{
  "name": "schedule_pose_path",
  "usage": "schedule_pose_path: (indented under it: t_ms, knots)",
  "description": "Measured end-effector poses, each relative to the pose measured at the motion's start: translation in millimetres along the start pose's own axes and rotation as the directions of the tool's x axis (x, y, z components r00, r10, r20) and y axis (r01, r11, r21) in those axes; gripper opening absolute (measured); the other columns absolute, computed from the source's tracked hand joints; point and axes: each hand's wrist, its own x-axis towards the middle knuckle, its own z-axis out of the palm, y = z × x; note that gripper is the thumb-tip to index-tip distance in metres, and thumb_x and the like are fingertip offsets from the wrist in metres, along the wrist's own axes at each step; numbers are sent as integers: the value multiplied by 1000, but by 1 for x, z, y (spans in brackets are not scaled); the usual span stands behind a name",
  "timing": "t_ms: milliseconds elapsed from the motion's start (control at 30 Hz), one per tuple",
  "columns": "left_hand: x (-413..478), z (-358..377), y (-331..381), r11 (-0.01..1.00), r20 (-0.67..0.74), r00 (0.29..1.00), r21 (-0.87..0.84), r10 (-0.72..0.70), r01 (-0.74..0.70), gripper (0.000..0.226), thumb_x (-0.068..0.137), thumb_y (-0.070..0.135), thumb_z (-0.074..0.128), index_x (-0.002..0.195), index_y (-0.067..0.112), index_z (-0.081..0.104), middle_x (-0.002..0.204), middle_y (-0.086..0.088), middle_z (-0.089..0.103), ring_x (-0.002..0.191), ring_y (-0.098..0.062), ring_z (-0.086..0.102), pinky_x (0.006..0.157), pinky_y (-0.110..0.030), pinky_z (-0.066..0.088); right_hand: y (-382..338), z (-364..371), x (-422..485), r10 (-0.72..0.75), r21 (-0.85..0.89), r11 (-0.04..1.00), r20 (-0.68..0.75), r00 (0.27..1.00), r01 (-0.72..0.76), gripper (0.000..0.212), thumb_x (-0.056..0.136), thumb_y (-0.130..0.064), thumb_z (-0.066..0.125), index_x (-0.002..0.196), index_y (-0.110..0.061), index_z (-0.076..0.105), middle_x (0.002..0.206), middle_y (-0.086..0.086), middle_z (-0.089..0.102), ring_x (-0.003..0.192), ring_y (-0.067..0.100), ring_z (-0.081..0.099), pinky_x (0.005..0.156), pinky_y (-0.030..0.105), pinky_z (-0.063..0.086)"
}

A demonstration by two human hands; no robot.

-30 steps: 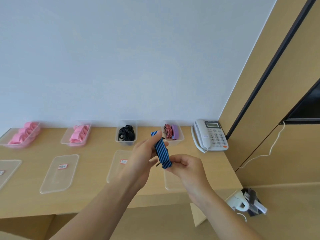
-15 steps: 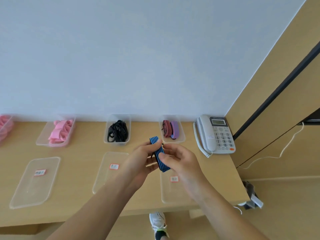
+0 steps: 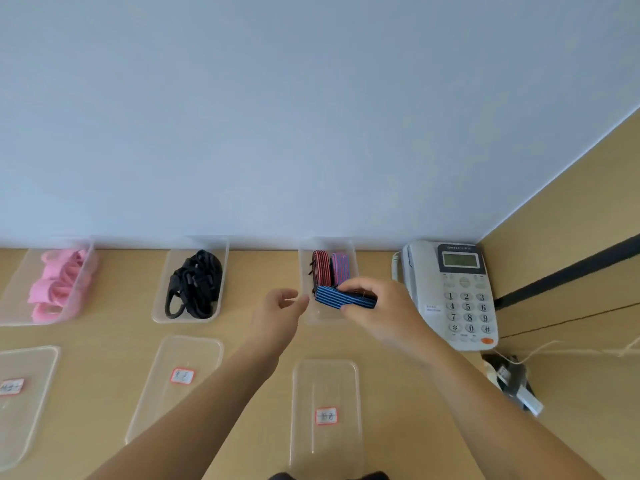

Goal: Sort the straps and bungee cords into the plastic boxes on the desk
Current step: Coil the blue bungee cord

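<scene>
The blue strap [image 3: 341, 297], folded flat, was pinched at its right end by the right hand [image 3: 384, 306] over the near end of a clear box [image 3: 317, 317], two rolled straps [image 3: 321, 273] just beyond the grip, the left hand [image 3: 278, 308] loose and empty just to its left.

Right hand [image 3: 382, 310] hides end of blue strap [image 3: 341, 296]; lid labels [image 3: 326, 416] illegibly small.

telephone [image 3: 420, 271] keys [image 3: 468, 311] 1-9, *, 0, #, lid labels [image 3: 326, 416] illegible
</scene>
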Motion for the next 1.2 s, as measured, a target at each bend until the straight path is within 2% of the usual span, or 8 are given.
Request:
schedule_pose_path:
  t_ms: [200, 333, 533, 633, 733, 900, 1067, 1200]
  knots:
    - [34, 14, -4, 996, -48, 998, -81, -43, 39, 20, 100, 14, 65, 119, 12, 69, 95, -5, 74, 77, -19, 68, 80, -39, 61, 17, 18, 44, -72, -188, 975, 223, 972, 116, 26, 83, -12, 65, 105, -23, 74, 97, -12, 71, 86, 3, 61, 74, 11, 44]
    - [41, 10, -6, 995, -67, 997, -87, -47, 41, 20, 100, 4, 61, 100, 18, 75, 77, 0, 76, 69, -19, 69, 88, -49, 62, 29, 31, 55, -128, -275, 940, 267, 955, 202, 22, 90, -18, 59, 109, -17, 70, 99, 1, 69, 91, 19, 60, 83, 35, 48]
    - [48, 8, -7, 999, -87, 996, -31, -25, 23, 21, 95, 4, 66, 92, 22, 77, 73, -3, 74, 67, -21, 69, 86, -56, 61, 46, 42, 53, -302, -457, 772, 349, 887, 442, 24, 93, -23, 53, 106, -13, 70, 97, 3, 70, 91, 27, 60, 80, 41, 49]
    - [49, 9, -8, 999, -92, 996, -41, -14, 10, 21, 96, 2, 66, 94, 20, 77, 74, -2, 74, 66, -18, 69, 81, -48, 64, 52, 47, 45, -373, -502, 735, 263, 890, 456, 34, 92, -24, 47, 113, -10, 70, 102, 6, 67, 94, 29, 60, 84, 41, 50]
    - [50, 9, -10, 999, -94, 996, -44, -2, -2, 21, 96, 2, 66, 95, 20, 76, 82, -8, 74, 70, -20, 69, 75, -42, 63, 59, 50, 36, -442, -584, 705, 80, 893, 401, 34, 87, -22, 65, 119, -11, 70, 110, 10, 60, 104, 32, 56, 88, 45, 48]
    - [51, 8, -14, 1000, -95, 995, -17, 18, -20, 19, 97, 6, 65, 99, 21, 76, 81, -2, 74, 70, -19, 70, 72, -39, 63, 65, 57, 24, -388, -480, 845, -252, 886, 234, 35, 68, -17, 91, 98, -7, 76, 89, 5, 65, 81, 27, 62, 74, 38, 53]
    - [52, 9, -16, 999, -72, 997, -24, 31, -33, 20, 98, 5, 62, 96, 21, 75, 79, -1, 75, 66, -19, 69, 72, -39, 63, 64, 62, 18, -417, -512, 824, -260, 871, 242, 15, 75, 0, 83, 88, -5, 77, 84, 4, 69, 79, 25, 64, 82, 45, 54]
    - [53, 8, -17, 999, -68, 997, -15, 39, -40, 21, 97, 5, 61, 94, 21, 75, 74, 0, 75, 64, -19, 69, 75, -42, 64, 61, 57, 24, -350, -575, 799, -210, 913, 174, 14, 77, -1, 78, 72, -13, 73, 67, -2, 63, 61, 25, 58, 84, 47, 51]
